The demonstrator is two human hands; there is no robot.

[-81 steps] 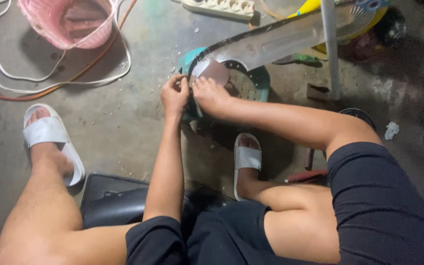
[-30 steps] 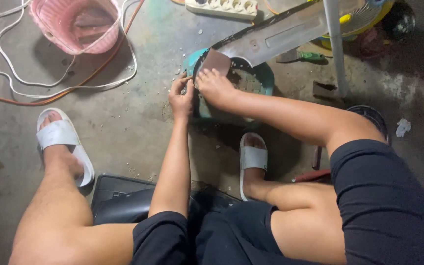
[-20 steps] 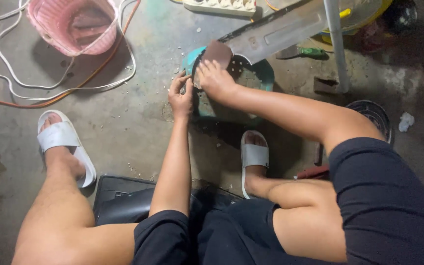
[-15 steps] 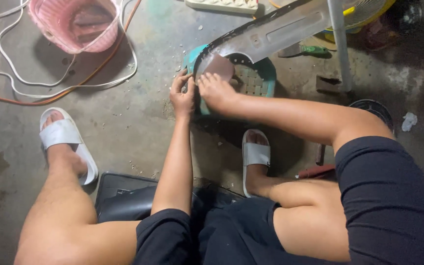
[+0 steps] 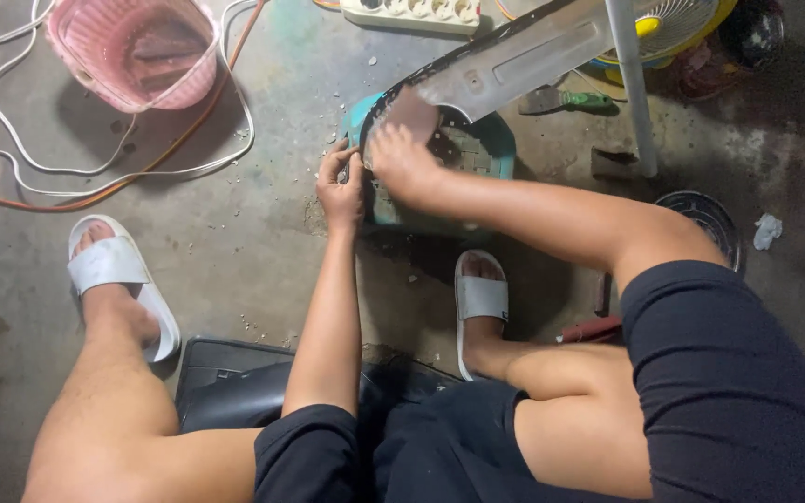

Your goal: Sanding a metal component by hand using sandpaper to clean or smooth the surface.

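Left hand (image 5: 340,191) gripping panel edge | right hand (image 5: 402,158) pressing brown pad (image 5: 412,112), blurred | grey panel (image 5: 514,61) running up-right away from both hands, over teal stool (image 5: 491,140)

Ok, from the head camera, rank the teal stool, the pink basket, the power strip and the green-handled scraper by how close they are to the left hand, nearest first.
1. Teal stool: right beside the left hand, touching its edge.
2. Power strip: straight up, at the top edge.
3. Pink basket and green-handled scraper: basket upper left, scraper upper right; too close to call.
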